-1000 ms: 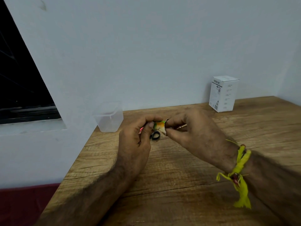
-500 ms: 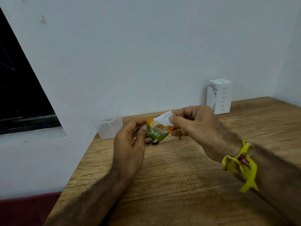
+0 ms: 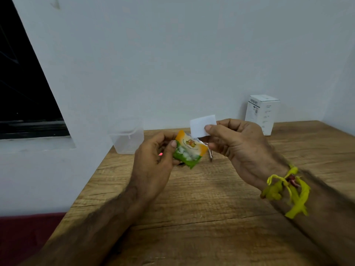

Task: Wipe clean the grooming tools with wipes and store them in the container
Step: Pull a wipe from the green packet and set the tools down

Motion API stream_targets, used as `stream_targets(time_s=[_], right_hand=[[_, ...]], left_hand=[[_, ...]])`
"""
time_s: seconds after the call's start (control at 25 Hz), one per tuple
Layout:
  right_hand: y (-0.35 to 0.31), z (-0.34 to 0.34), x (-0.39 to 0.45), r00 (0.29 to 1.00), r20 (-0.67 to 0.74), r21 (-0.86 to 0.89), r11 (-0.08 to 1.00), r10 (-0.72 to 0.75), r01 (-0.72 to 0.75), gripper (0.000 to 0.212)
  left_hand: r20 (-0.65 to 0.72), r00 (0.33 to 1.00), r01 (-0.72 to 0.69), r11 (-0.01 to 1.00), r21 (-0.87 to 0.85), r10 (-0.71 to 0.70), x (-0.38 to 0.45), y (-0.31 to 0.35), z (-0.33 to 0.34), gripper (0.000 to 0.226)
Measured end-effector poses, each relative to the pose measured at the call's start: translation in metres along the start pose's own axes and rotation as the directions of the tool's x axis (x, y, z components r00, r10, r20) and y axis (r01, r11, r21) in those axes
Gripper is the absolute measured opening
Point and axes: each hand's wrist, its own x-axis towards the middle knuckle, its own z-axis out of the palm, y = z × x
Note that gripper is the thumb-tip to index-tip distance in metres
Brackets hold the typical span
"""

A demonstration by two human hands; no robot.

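Note:
My left hand (image 3: 153, 160) holds a small orange-and-green wipe sachet (image 3: 189, 148) between thumb and fingers above the table. My right hand (image 3: 236, 143) pinches a folded white wipe (image 3: 201, 124) just above the sachet's torn top. A clear plastic container (image 3: 127, 139) stands open at the table's back left corner. Behind my hands a thin metal grooming tool (image 3: 210, 155) lies on the wood, mostly hidden. A dark ring-shaped part (image 3: 181, 164) shows under the sachet, and a small red spot (image 3: 160, 154) shows by my left palm.
A white cardboard box (image 3: 262, 114) stands at the back right against the wall. The wooden table (image 3: 192, 208) ends at its left edge beside a white wall and a dark window. A yellow thread band is tied on my right wrist.
The sachet was torn and the white wipe drawn up out of it by my right hand. Both hands rose a little off the table.

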Motion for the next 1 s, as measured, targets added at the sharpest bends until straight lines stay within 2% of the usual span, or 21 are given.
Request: stream_targets(time_s=[0.16, 0.24, 0.32, 0.44, 0.64, 0.72, 0.8, 1.0], right_hand=[[0.001, 0.001, 0.002, 0.999, -0.021, 0.103, 0.994, 0.027, -0.024, 0.007], [0.007, 0.001, 0.002, 0.999, -0.002, 0.104, 0.994, 0.045, -0.045, 0.014], [0.013, 0.000, 0.001, 0.998, 0.010, 0.061, 0.996, 0.061, -0.061, 0.022], [0.019, -0.003, 0.002, 0.997, 0.010, -0.033, 0.997, 0.074, -0.074, 0.023], [0.035, -0.002, 0.002, 0.999, -0.006, -0.165, 0.986, 0.036, -0.036, 0.020], [0.039, -0.002, 0.001, 1.000, -0.001, -0.223, 0.975, 0.006, -0.006, 0.019], [0.041, 0.000, 0.000, 1.000, -0.011, -0.263, 0.965, -0.015, 0.011, 0.017], [0.045, 0.001, 0.002, 0.998, -0.031, -0.303, 0.952, -0.051, 0.039, 0.018]], left_hand=[[-0.067, 0.980, 0.192, 0.977, 0.090, -0.186, 0.013, -0.002, -0.015, 0.023], [-0.057, 0.963, 0.271, 0.951, 0.149, -0.265, 0.016, -0.003, -0.023, 0.021], [-0.051, 0.945, 0.327, 0.922, 0.207, -0.323, 0.019, -0.001, -0.033, 0.022], [-0.032, 0.910, 0.403, 0.861, 0.309, -0.414, 0.026, 0.004, -0.054, 0.014], [-0.045, 0.791, 0.548, 0.675, 0.494, -0.610, 0.030, 0.007, -0.083, 0.014], [-0.087, 0.781, 0.540, 0.598, 0.592, -0.619, 0.032, 0.006, -0.082, 0.015], [-0.142, 0.809, 0.479, 0.500, 0.722, -0.570, 0.034, 0.002, -0.081, 0.018], [-0.215, 0.842, 0.332, 0.161, 0.929, -0.495, 0.032, 0.003, -0.082, 0.034]])
